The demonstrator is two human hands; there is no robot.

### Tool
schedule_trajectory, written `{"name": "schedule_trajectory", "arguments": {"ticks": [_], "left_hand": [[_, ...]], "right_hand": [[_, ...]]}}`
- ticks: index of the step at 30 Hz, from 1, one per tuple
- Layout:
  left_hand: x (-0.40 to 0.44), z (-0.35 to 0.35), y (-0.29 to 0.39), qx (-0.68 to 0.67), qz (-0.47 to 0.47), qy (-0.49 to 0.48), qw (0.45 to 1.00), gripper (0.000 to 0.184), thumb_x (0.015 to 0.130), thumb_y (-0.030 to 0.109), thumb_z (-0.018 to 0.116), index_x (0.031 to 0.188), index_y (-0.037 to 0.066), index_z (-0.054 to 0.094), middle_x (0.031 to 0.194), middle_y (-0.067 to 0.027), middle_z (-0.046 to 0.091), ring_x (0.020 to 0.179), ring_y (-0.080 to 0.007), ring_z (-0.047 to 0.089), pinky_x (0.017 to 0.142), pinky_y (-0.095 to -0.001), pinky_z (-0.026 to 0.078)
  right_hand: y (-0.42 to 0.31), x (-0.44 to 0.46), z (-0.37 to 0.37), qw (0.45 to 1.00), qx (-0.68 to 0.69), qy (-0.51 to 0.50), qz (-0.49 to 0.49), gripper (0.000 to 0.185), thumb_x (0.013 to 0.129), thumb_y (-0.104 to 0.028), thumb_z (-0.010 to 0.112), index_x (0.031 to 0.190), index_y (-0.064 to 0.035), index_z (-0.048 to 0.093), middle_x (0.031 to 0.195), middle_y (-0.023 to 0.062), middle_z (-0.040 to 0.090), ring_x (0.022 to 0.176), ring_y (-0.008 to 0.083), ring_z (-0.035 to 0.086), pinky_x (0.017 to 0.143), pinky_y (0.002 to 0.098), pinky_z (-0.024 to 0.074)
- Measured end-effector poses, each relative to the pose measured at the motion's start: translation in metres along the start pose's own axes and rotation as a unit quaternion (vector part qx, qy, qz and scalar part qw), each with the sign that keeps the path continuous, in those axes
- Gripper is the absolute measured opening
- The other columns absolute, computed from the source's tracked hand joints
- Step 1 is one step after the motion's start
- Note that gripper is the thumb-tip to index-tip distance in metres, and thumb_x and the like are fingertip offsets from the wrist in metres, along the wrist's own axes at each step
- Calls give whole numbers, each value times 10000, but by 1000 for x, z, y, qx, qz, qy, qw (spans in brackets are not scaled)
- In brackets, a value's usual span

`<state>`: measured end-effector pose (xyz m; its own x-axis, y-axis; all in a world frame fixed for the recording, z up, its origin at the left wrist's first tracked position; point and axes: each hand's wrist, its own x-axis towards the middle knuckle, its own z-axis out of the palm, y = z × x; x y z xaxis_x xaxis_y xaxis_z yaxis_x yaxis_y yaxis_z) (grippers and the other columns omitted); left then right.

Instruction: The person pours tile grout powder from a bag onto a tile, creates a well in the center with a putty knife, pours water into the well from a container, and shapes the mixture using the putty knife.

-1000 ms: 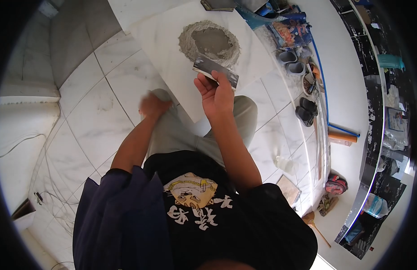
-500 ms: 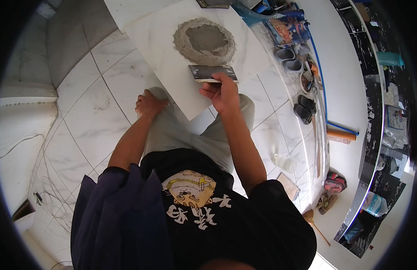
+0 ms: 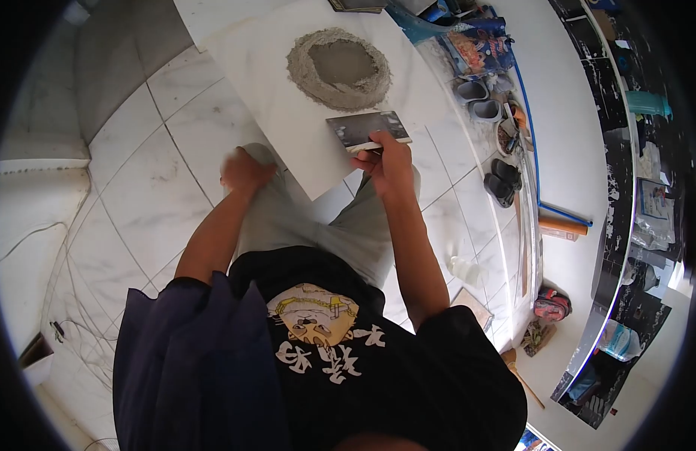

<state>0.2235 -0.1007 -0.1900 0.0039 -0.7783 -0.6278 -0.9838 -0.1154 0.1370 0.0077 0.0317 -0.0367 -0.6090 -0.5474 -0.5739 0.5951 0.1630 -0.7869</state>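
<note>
A ring of grey powdery mix (image 3: 303,75), like cement, has a wet grey pool (image 3: 346,62) in its middle. It lies on a pale marble-look board (image 3: 269,86). My right hand (image 3: 391,164) pinches the near edge of a dark, glossy rectangular plate (image 3: 363,129) with a pale edge, the thumb on top and fingers curled beneath. The plate is tilted just short of the ring, over the board's right edge. My left hand (image 3: 248,171) rests on my left knee, its fingers blurred and partly hidden.
Dark flat pieces (image 3: 358,5) are stacked at the board's far end. Along the right stand grey clogs (image 3: 485,110), dark sandals (image 3: 503,183), a printed blue bag (image 3: 479,49) and a blue pipe (image 3: 536,150). A clear container (image 3: 468,271) sits on the tiled floor (image 3: 160,203).
My right hand has moved slightly right and toward me with the plate, which shows more of its top face. My left hand has stayed at the knee but is now blurred.
</note>
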Motion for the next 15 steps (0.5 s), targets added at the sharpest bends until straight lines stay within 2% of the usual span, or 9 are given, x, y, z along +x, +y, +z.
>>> {"name": "schedule_trajectory", "arguments": {"ticks": [7, 12, 15], "left_hand": [[5, -3, 1, 4, -13, -20, 1000, 1098, 669, 574, 787, 1523, 95, 291, 1439, -267, 402, 1299, -495, 455, 1021, -572, 409], [-2, -3, 3, 4, -9, -7, 1000, 1085, 664, 575, 788, 1512, 101, 305, 1428, -261, 414, 1294, -491, 467, 1024, -576, 409], [1, -5, 3, 3, -10, -9, 1000, 1079, 658, 574, 790, 1503, 101, 315, 1424, -263, 419, 1295, -492, 468, 1020, -580, 411]], "right_hand": [[-33, 4, 16, 1000, -17, -13, -12, 192, 871, -121, 637, 924, 55, 580, 743, 112, 619, 575, 187, 641, 588, 397, 645], [-66, 19, 18, 989, -111, -53, -81, 198, 868, -130, 640, 928, 56, 606, 735, 112, 623, 577, 177, 629, 579, 385, 644], [-91, 32, 16, 980, -155, -34, -117, 251, 866, -130, 646, 1018, 62, 594, 820, 106, 637, 635, 180, 637, 575, 388, 643]]}}
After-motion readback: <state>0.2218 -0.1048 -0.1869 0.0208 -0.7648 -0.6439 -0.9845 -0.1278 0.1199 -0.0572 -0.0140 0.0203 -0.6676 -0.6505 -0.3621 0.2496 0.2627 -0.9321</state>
